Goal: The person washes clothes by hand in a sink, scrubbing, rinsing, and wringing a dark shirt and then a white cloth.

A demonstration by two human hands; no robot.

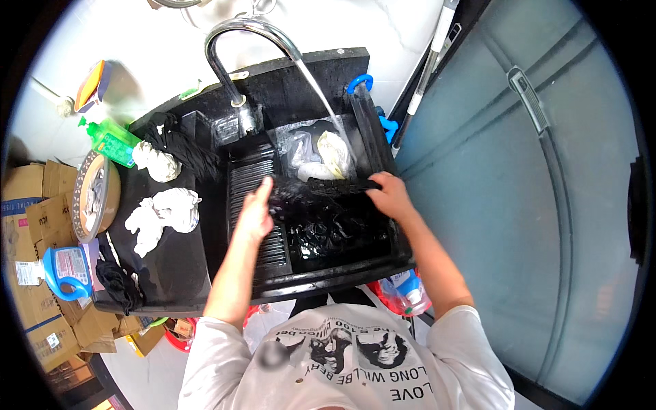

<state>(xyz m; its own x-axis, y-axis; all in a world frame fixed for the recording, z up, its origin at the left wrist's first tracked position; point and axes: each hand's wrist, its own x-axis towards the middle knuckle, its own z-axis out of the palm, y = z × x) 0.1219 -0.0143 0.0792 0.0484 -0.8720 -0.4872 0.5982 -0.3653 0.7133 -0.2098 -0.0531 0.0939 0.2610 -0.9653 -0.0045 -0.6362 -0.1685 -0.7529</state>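
Note:
My left hand (254,212) holds one end of a wet black cloth (323,197) over the ribbed washboard (251,174) of a black sink (318,284). At the sink's right wall, my right hand (390,196) grips the cloth's other end. The cloth is stretched between both hands and looks blurred; its lower part hangs into the basin. Behind it, white and pale yellow wet cloths (333,151) lie in the basin. Water (328,105) runs onto that spot from a curved chrome faucet (253,23).
Left on the counter lie white bundled cloths (177,207), a black garment (182,146), a black cloth (117,282) and a green pump bottle (111,141). A basin with cloths (77,205) and a blue detergent bottle (69,271) stand at the edge. A frosted glass door (492,179) is at right.

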